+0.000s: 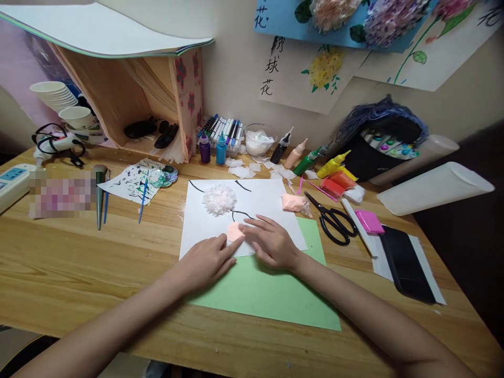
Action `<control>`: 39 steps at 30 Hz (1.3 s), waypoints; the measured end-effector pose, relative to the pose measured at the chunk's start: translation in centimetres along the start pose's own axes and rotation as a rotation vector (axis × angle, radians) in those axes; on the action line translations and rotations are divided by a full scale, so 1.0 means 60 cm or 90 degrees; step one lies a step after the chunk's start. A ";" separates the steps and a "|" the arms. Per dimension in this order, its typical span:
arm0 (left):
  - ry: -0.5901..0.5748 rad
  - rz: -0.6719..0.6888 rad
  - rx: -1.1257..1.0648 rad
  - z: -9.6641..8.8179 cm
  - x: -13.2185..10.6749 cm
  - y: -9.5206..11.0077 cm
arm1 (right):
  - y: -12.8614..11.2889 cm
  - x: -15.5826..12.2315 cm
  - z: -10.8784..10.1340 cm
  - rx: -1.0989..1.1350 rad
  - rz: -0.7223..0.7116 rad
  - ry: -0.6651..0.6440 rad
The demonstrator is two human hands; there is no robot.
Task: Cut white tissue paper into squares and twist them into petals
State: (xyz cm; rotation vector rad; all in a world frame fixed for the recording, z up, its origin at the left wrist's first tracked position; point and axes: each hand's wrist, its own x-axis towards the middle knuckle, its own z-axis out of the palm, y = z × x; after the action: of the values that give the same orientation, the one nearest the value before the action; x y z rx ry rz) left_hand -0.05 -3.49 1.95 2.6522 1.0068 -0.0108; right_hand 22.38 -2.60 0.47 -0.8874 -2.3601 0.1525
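Observation:
Both my hands rest on a white sheet (260,202) that lies over a green sheet (271,289) on the wooden desk. Between them sits a small pink paper piece (234,231). My left hand (208,261) points its index finger at the pink piece's lower edge, other fingers curled. My right hand (271,241) lies flat with fingers stretched, its fingertips touching the pink piece from the right. A white tissue flower (219,199) is stuck on the sheet above, with black drawn stems. A stack of pink paper squares (293,202) lies at the sheet's right edge.
Black scissors (334,220) lie right of the sheets, beside a pink block (369,221) and a black pad (405,262). Paint bottles (311,160), markers (224,131), a white bowl (258,140) and a wooden rack (129,100) line the back. Brushes (103,194) and a palette (161,176) lie left.

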 end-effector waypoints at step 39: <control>0.126 -0.198 -0.094 0.016 0.006 -0.004 | -0.002 0.007 0.001 0.033 0.010 -0.224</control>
State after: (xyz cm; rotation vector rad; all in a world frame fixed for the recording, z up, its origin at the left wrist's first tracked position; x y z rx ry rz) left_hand 0.19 -3.37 0.91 2.3746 1.4161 0.2518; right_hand 22.01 -2.43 0.68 -0.9143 -2.6574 0.4027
